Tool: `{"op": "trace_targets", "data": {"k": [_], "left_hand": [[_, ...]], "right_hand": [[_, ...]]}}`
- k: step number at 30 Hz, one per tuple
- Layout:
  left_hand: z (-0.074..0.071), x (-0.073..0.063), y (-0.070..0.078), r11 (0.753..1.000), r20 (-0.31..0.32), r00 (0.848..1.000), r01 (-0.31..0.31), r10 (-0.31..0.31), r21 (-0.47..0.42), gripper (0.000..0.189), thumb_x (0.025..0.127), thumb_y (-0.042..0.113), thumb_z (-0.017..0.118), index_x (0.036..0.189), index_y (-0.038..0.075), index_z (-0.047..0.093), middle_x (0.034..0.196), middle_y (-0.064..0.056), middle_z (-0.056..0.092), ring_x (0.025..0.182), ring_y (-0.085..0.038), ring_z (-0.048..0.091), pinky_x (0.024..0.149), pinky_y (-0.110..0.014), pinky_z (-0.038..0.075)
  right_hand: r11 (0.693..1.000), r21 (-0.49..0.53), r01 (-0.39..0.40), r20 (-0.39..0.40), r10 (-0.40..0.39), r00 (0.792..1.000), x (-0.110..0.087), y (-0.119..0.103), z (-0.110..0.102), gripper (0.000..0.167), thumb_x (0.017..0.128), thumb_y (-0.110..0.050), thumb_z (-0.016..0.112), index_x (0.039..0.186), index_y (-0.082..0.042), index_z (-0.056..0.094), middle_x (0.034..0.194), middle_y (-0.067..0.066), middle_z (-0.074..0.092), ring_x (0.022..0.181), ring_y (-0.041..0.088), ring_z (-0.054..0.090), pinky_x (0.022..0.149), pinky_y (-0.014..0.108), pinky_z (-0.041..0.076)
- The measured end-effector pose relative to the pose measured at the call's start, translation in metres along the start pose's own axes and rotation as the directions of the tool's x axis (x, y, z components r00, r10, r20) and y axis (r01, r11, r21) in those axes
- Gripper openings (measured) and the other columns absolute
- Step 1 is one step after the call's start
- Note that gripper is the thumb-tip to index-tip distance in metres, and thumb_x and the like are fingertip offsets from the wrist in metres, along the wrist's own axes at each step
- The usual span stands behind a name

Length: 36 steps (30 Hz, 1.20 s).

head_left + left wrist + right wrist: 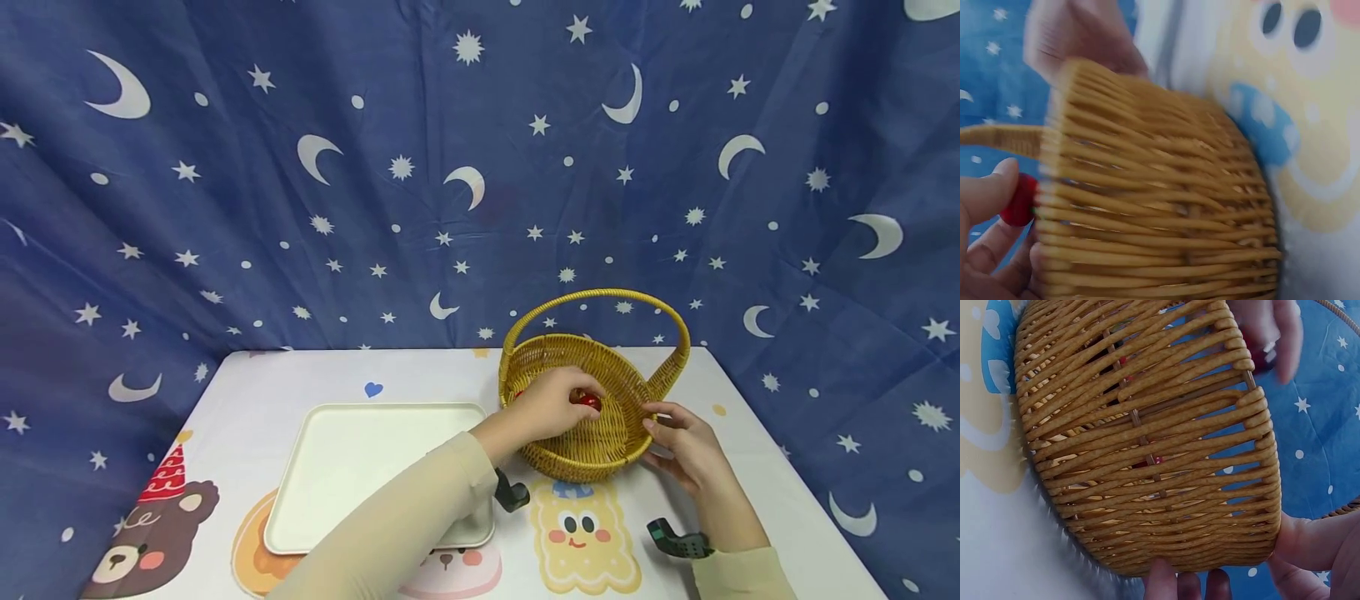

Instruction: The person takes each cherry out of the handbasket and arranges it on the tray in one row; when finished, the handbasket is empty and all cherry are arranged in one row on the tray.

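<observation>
A yellow-brown wicker basket (600, 454) with a tall arched handle (600, 293) stands on the right half of the table. My left hand (555, 404) reaches over the near left rim and pinches a small, shiny red round fruit (590, 402) between thumb and fingers. In the left wrist view the red fruit (1020, 201) shows at rim height, partly hidden by the wicker. My right hand (682, 446) grips the basket's right rim, thumb at the edge and fingers against the outer wall. A bit of red (519, 394) appears inside the basket beside my left wrist; its shape is hidden.
A cream rectangular tray (375, 467) lies on the left, partly under my left forearm. The white tablecloth (420, 375) carries cartoon prints. A blue curtain (390, 225) with moons and stars hangs behind the table. Both wrists wear small black devices.
</observation>
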<state>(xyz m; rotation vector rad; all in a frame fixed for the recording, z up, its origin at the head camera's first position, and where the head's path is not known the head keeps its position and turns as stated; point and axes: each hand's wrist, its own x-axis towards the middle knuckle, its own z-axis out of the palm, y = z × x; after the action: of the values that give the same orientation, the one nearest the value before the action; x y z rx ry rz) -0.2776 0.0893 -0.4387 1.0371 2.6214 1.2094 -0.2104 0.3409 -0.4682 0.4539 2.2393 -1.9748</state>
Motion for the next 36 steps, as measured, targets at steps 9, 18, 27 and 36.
{"op": "trace_targets", "data": {"k": [9,18,27,36], "left_hand": [[-0.045,-0.047,0.006,0.943,-0.121,0.990,0.031,-0.075,-0.330,0.032,0.091,0.011,0.086,0.122,0.018,0.081,0.122,0.002,0.073,0.095,-0.010,0.073,0.082,-0.022,0.060],[-0.090,-0.090,-0.031,0.919,-0.193,0.957,0.132,-0.215,-0.371,0.034,0.089,0.000,0.083,0.121,0.010,0.079,0.118,-0.009,0.077,0.091,-0.016,0.072,0.076,-0.028,0.061],[-0.084,-0.111,-0.086,0.885,-0.088,0.909,0.368,-0.407,-0.287,0.038,0.082,-0.007,0.083,0.118,0.003,0.077,0.110,-0.008,0.077,0.080,-0.015,0.073,0.065,-0.029,0.056],[-0.063,-0.116,-0.110,0.914,-0.046,0.919,0.382,-0.391,-0.134,0.031,0.078,-0.002,0.089,0.105,0.010,0.078,0.097,-0.002,0.073,0.088,-0.015,0.065,0.080,-0.030,0.053]], "right_hand": [[1.000,0.020,-0.005,0.002,0.005,1.000,0.002,0.003,-0.001,0.025,0.106,-0.014,0.067,0.129,-0.023,0.071,0.117,-0.002,0.061,0.101,0.014,0.069,0.083,0.036,0.065],[1.000,0.015,-0.009,0.002,0.009,1.000,0.002,0.003,-0.002,0.025,0.106,-0.015,0.067,0.128,-0.027,0.072,0.120,-0.001,0.061,0.102,0.014,0.069,0.084,0.036,0.065],[1.000,0.026,0.005,0.004,-0.005,1.000,0.002,0.002,-0.003,0.026,0.107,-0.014,0.067,0.131,-0.023,0.070,0.117,-0.002,0.062,0.101,0.013,0.070,0.083,0.034,0.065],[0.999,0.033,0.008,0.013,-0.008,1.000,0.002,0.002,-0.001,0.027,0.107,-0.013,0.066,0.132,-0.021,0.070,0.116,-0.001,0.061,0.101,0.014,0.070,0.083,0.034,0.065]]}}
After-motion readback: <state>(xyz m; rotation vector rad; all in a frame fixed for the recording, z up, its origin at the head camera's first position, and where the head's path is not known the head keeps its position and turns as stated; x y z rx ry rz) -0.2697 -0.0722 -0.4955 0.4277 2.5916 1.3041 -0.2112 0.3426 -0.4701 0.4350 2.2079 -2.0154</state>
